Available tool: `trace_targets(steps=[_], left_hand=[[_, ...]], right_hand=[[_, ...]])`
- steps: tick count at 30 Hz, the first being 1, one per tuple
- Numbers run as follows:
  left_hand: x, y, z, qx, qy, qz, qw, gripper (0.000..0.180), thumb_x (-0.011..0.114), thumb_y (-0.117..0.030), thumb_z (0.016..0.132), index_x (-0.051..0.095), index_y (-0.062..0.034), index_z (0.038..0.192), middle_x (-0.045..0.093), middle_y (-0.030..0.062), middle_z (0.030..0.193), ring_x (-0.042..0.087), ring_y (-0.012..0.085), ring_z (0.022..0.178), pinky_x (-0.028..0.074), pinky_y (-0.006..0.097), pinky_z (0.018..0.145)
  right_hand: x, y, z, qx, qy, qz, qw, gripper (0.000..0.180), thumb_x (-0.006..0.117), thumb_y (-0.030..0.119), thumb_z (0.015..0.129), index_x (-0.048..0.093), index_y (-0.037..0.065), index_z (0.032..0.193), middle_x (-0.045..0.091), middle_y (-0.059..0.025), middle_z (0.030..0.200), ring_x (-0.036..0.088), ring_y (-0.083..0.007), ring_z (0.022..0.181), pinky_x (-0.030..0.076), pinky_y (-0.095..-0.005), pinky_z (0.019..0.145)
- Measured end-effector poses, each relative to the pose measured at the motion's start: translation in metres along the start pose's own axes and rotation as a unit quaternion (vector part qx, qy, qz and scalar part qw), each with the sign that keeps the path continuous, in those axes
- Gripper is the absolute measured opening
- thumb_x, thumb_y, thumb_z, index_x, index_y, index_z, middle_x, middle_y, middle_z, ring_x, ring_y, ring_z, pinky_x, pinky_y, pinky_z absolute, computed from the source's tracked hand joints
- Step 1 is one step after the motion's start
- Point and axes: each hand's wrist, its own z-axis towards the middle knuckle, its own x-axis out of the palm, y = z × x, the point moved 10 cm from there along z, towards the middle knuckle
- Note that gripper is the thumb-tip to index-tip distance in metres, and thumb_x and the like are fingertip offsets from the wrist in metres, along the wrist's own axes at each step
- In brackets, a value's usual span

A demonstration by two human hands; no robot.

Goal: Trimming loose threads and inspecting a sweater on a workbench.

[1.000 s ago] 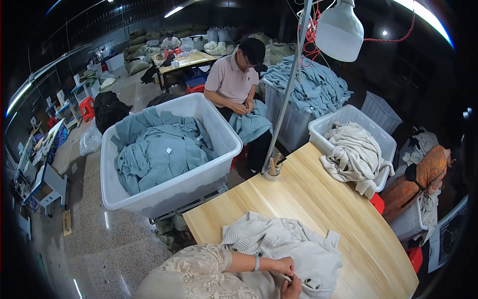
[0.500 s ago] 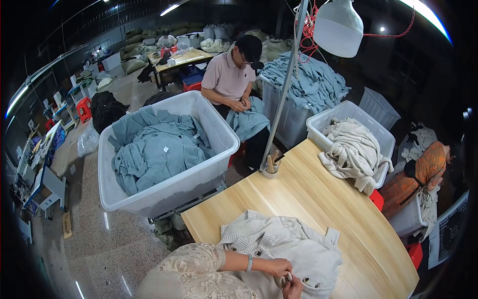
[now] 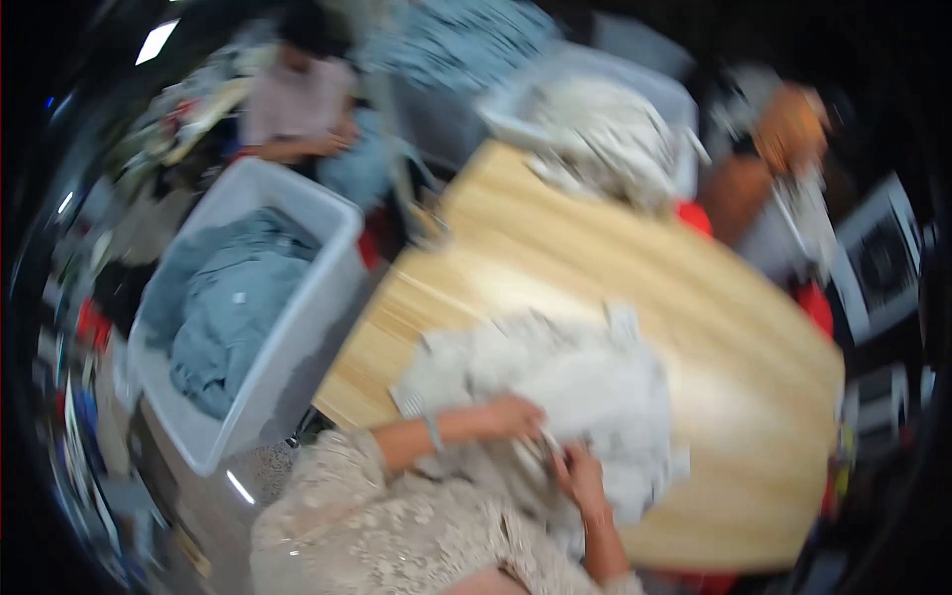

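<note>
A cream knit cardigan (image 3: pixel 595 387) lies spread over the near part of the wooden table (image 3: pixel 734 476); its buttons showed in the earlier view but are smeared now. My left hand (image 3: pixel 513 416), a bracelet on its wrist, is closed on the cardigan's near edge. Just to its right, my right hand (image 3: pixel 580 474) pinches the same edge, with a light strip of the fabric between the two hands. Motion blur hides the fingertips and any small thing in them.
A white bin (image 3: pixel 342 220) of blue-grey garments (image 3: pixel 233 307) stands left of the table. At the far edge, cream garments (image 3: pixel 605 134) spill from another bin. A co-worker (image 3: pixel 297 104) sits beyond with blue cloth; a person in orange (image 3: pixel 788 134) is at the right.
My view has swung right and down, so the bins and co-worker appear farther left and higher. Both hands stay on the cardigan, a little farther apart, and the picture is blurred.
</note>
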Motion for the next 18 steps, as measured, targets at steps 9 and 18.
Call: trace_targets(steps=[9, 18], left_hand=[[0.011, -0.098, 0.027, 0.199, -0.18, 0.155, 0.951, 0.02, 0.059, -0.01, 0.07, 0.056, -0.0069, 0.09, 0.053, 0.0108, 0.09, 0.052, 0.0301, 0.087, 0.043, 0.039, 0.072], [0.084, -0.051, 0.077, 0.039, -0.013, -0.008, 0.999, 0.013, 0.053, -0.01, 0.073, 0.056, -0.0044, 0.084, 0.058, 0.02, 0.083, 0.058, 0.0377, 0.081, 0.046, 0.046, 0.072]], right_hand=[[0.001, -0.045, -0.021, -0.019, -0.154, -0.003, 0.988, 0.019, 0.057, 0.013, 0.081, 0.061, 0.008, 0.099, 0.064, -0.0139, 0.092, 0.062, -0.034, 0.078, 0.049, -0.0424, 0.065], [0.003, -0.06, -0.031, -0.009, -0.187, 0.034, 0.982, 0.014, 0.066, 0.015, 0.074, 0.065, 0.002, 0.08, 0.06, -0.0171, 0.07, 0.06, -0.0322, 0.063, 0.047, -0.0386, 0.059]])
